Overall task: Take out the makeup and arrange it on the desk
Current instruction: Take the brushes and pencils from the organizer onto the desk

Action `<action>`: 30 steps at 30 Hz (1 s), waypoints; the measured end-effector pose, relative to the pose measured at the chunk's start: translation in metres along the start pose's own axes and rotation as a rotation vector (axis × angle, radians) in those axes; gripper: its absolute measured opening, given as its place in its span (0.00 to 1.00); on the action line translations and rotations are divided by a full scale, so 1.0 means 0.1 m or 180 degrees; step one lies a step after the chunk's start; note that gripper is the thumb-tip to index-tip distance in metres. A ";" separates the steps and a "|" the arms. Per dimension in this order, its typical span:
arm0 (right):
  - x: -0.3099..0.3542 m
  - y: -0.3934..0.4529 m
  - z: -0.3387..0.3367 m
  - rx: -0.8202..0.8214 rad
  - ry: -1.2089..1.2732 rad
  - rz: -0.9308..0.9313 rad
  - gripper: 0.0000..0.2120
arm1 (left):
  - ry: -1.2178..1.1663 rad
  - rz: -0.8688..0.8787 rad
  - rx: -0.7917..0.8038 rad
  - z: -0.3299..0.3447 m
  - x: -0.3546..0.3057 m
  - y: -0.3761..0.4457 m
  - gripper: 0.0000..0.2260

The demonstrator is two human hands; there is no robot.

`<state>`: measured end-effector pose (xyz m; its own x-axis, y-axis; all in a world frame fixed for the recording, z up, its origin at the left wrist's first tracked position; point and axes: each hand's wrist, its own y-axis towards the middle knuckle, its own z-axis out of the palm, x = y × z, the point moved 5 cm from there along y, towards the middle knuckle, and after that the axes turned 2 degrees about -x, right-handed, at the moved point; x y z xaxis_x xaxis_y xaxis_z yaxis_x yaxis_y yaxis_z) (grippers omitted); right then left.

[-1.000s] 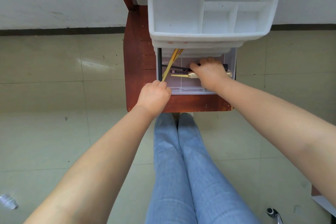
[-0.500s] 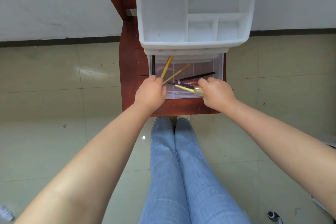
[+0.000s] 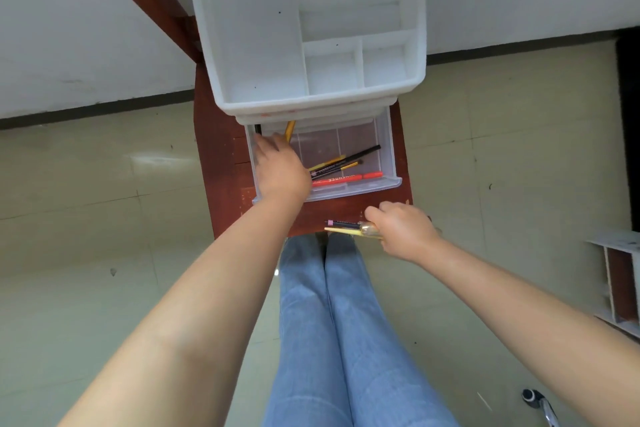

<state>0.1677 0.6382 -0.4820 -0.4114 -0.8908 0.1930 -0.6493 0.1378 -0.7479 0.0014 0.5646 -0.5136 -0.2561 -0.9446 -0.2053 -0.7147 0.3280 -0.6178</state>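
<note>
Inside drawer, left hand, fingers curled

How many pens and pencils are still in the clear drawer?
5 that I can see: a red pen at the front, two black pencils and a yellow one crossing mid-drawer, another yellow at the back. The left hand may hide more.

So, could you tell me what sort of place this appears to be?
Probably a plain indoor room: a small red-brown wooden desk against a white wall, a tiled floor, and a white plastic drawer organiser on the desk.
</note>
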 end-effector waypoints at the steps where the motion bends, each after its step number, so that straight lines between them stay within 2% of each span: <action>1: -0.02 0.05 0.01 0.0081 -0.0052 0.0059 0.15 | -0.0023 -0.0006 -0.0013 0.00 -0.02 0.02 0.29; 5: -0.08 0.31 -0.11 0.0004 -0.0354 0.0157 0.16 | -0.0407 0.0236 -0.0110 -0.06 -0.03 0.08 0.29; 10: -0.12 0.32 -0.04 -0.0141 -0.0721 0.0172 0.18 | -0.0147 0.0892 0.0256 0.01 -0.07 0.02 0.31; 14: -0.11 0.34 0.00 -0.0198 -0.0744 0.0080 0.20 | -0.0083 0.0761 0.0211 -0.02 -0.09 0.12 0.36; 16: -0.09 0.35 -0.01 -0.0190 -0.0702 0.0075 0.19 | -0.0089 0.0488 0.0186 0.00 -0.10 0.15 0.31; 19: -0.04 0.35 0.00 -0.0160 -0.0620 0.0073 0.19 | 0.0072 0.0284 0.0000 0.01 -0.10 0.20 0.17; 22: -0.04 0.34 -0.03 -0.0184 -0.0579 0.0083 0.18 | 0.0558 0.0481 -0.0131 -0.03 -0.11 0.23 0.15; 25: -0.06 0.34 -0.04 -0.0148 -0.0594 0.0111 0.19 | 0.0885 0.0774 -0.0898 -0.17 -0.16 0.21 0.15; 28: -0.05 0.34 -0.03 -0.0154 -0.0587 0.0114 0.19 | 0.0741 0.0651 -0.0370 -0.10 -0.17 0.19 0.17; 30: -0.03 0.34 -0.02 -0.0149 -0.0581 0.0116 0.19 | 0.0635 0.0912 -0.0350 -0.09 -0.21 0.18 0.19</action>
<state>0.1457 0.6468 -0.5063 -0.3149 -0.9481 0.0447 -0.6669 0.1875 -0.7211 -0.0123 0.5904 -0.5140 -0.5701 -0.7970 -0.1994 -0.6586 0.5885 -0.4690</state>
